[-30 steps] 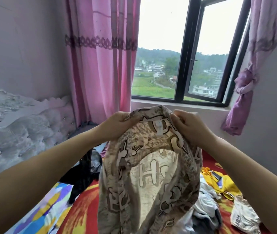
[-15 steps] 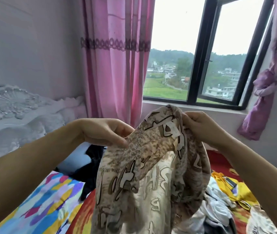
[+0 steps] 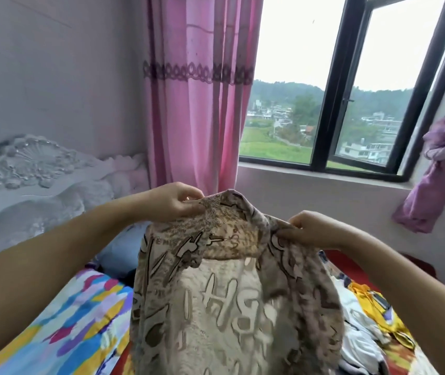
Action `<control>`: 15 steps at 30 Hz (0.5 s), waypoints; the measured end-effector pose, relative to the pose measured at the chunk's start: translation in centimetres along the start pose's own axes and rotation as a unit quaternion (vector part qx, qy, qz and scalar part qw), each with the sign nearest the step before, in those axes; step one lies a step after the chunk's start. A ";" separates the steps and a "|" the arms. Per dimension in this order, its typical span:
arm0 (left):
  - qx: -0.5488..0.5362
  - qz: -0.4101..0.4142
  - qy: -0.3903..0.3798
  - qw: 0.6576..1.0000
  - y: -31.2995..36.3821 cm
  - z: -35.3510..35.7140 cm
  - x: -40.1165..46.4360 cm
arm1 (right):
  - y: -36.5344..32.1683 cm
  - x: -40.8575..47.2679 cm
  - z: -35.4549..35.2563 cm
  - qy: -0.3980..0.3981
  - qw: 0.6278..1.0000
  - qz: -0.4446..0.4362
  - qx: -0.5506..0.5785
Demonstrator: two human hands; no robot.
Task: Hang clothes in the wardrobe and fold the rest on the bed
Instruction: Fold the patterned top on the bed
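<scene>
The left hand (image 3: 174, 203) and right hand (image 3: 312, 230) each pinch the top edge of the brown patterned garment (image 3: 232, 307), held raised above the bed (image 3: 61, 328). Step in hand: spreading it for inspection. Next move: locate the shoulders, then fold or hang.

Garment (image 3: 232, 307) — soft, matt, patterned cloth

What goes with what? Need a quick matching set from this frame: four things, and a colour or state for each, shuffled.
Things:
1. patterned garment
2. left curtain
3. right curtain
4. yellow garment

States:
A. knotted up beside the window
B. lying on the bed
C. held up by both hands
D. hanging straight, pink

Pairs: 1-C, 2-D, 3-A, 4-B
</scene>
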State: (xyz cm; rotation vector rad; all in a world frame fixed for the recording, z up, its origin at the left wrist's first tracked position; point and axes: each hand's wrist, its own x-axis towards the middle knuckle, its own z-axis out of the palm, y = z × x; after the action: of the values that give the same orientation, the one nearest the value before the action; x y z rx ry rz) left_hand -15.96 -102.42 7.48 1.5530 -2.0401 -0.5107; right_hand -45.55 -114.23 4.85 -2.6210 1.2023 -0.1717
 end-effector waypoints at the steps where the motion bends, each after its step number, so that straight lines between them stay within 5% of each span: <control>1: -0.001 -0.022 0.008 1.000 -0.5 0.2 0.0 | -0.1 0.7 0.9 0.033 0.999 0.014 0.010; 7: -0.039 -0.144 0.149 0.977 -1.6 3.0 1.1 | -3.6 4.4 3.4 0.273 0.951 0.036 0.138; 15: -0.367 -0.222 0.189 0.883 2.5 5.1 2.6 | -11.4 5.5 4.5 0.166 0.966 -0.121 0.159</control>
State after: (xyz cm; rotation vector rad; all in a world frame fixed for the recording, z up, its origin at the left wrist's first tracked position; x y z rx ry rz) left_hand -21.46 -104.37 5.36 1.4578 -0.9977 -0.9320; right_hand -32.76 -110.47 3.71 -2.5001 0.8480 -0.8071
